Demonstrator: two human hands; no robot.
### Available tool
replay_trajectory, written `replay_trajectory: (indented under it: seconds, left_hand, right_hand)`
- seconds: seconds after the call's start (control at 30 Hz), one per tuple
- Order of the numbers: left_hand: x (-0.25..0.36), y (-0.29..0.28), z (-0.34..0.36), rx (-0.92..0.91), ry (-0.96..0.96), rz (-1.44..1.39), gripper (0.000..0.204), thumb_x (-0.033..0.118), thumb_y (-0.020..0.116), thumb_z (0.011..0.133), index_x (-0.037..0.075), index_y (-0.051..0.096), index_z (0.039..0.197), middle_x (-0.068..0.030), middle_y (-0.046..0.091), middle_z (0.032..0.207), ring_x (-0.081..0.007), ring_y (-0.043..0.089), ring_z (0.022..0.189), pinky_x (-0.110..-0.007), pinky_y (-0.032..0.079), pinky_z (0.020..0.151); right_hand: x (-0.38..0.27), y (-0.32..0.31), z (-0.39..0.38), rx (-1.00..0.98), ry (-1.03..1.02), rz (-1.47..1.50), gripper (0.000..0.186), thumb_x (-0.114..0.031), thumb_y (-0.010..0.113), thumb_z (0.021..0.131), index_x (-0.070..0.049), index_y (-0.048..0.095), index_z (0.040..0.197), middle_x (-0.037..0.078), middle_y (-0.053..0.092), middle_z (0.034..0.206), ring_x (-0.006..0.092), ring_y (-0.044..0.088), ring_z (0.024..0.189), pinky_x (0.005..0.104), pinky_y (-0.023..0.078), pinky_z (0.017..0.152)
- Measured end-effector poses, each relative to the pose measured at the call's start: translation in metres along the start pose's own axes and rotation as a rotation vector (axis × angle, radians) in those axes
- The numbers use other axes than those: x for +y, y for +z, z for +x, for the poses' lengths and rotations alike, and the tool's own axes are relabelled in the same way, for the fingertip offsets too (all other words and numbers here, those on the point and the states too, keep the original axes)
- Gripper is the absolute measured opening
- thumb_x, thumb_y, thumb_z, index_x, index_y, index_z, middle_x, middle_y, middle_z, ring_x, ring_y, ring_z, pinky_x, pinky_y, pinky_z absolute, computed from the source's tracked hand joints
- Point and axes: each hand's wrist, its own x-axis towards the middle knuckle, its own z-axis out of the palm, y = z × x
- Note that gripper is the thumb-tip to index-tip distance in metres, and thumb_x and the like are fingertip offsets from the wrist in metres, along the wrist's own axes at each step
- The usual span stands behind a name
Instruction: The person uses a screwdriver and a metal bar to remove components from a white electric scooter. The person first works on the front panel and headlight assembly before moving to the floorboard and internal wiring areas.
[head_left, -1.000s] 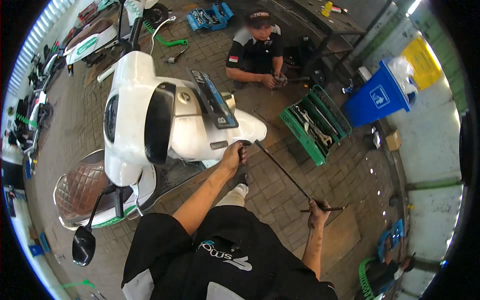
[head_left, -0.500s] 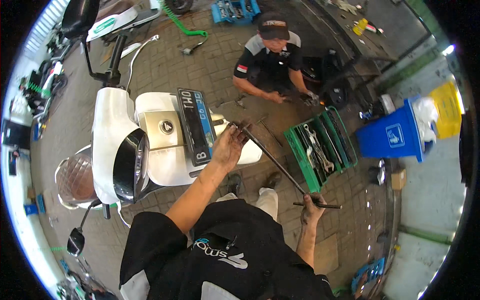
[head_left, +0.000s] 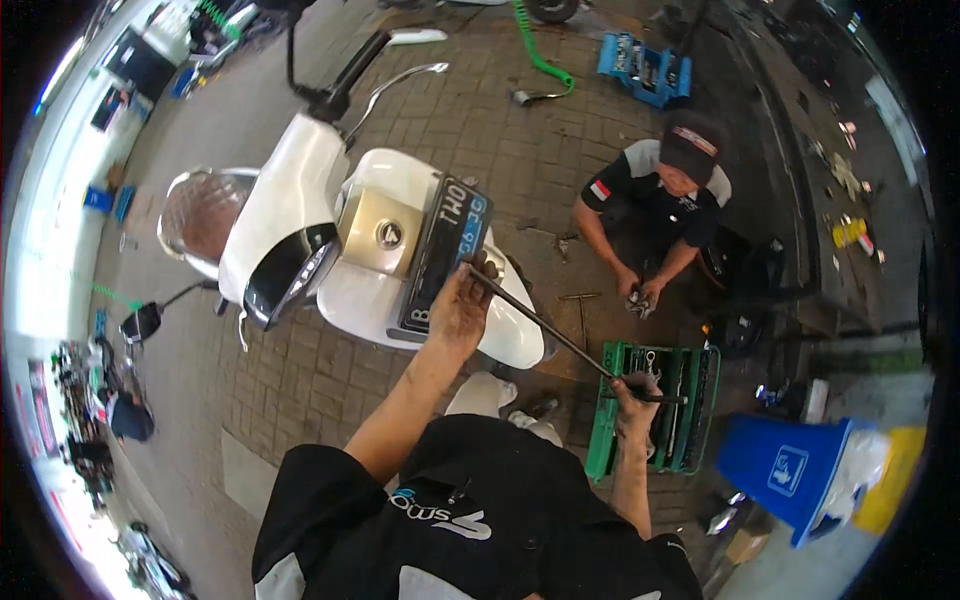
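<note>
A long dark T-handle wrench slants between my hands. Its socket end is in my left hand, whose smudged fingers curl round it close to the scooter's number plate. Farther right, my right hand grips the crossbar end, and a bit of the bar sticks out to the right. The white scooter stands in front of me on the left, with a gold front panel. Below my right hand lies the open green toolbox with several wrenches in it, partly hidden by that hand.
A co-worker squats at the far right, both hands on a small metal part. Another T-shaped tool lies on the paving. Farther off are a blue toolbox and a green air hose. A blue bin stands right.
The view has turned, so the scooter and co-worker appear farther right. The wrench stays in both my hands. The co-worker's hands have come closer together.
</note>
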Motion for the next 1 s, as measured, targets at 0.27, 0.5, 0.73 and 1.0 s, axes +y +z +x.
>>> replay_trajectory:
  seconds: [0.27, 0.5, 0.73, 1.0]
  left_hand:
    - [0.046, 0.001, 0.033, 0.121, 0.165, -0.068, 0.026, 0.021, 0.050, 0.086, 0.009, 0.052, 0.109, -0.0019, 0.055, 0.110, -0.0167, 0.049, 0.104, -0.032, 0.036, 0.092]
    - [0.084, -0.007, 0.064, 0.110, 0.355, 0.093, 0.022, 0.018, 0.055, 0.083, 0.005, 0.055, 0.101, -0.0060, 0.060, 0.096, -0.0152, 0.057, 0.088, -0.028, 0.046, 0.075]
    - [0.082, 0.027, 0.070, 0.275, 0.588, 0.448, 0.021, 0.009, 0.054, 0.083, -0.004, 0.052, 0.100, -0.0136, 0.058, 0.098, -0.0225, 0.057, 0.092, -0.030, 0.046, 0.083]
    - [0.035, 0.083, 0.092, 0.288, 0.596, 0.788, 0.014, 0.007, 0.053, 0.083, -0.003, 0.054, 0.092, -0.0111, 0.057, 0.092, -0.0166, 0.055, 0.084, -0.028, 0.046, 0.077]
  right_hand:
    - [-0.003, 0.059, 0.081, -0.150, 0.014, -0.045, 0.027, -0.010, 0.074, 0.066, 0.001, 0.056, 0.083, 0.006, 0.059, 0.076, 0.0123, 0.054, 0.066, 0.0261, 0.045, 0.061]
    - [-0.004, 0.121, 0.145, -0.153, 0.144, -0.248, 0.060, -0.020, 0.079, 0.060, 0.004, 0.048, 0.105, 0.014, 0.055, 0.101, 0.0231, 0.052, 0.095, 0.0328, 0.042, 0.084]
    - [0.055, 0.165, 0.178, -0.240, 0.374, 0.111, 0.069, -0.026, 0.072, 0.071, 0.004, 0.032, 0.120, 0.017, 0.049, 0.111, 0.0234, 0.047, 0.100, 0.0328, 0.037, 0.089]
    - [0.092, 0.179, 0.202, -0.277, 0.610, -0.184, 0.066, -0.034, 0.061, 0.078, 0.010, 0.032, 0.118, 0.027, 0.044, 0.115, 0.0328, 0.048, 0.102, 0.0366, 0.037, 0.090]
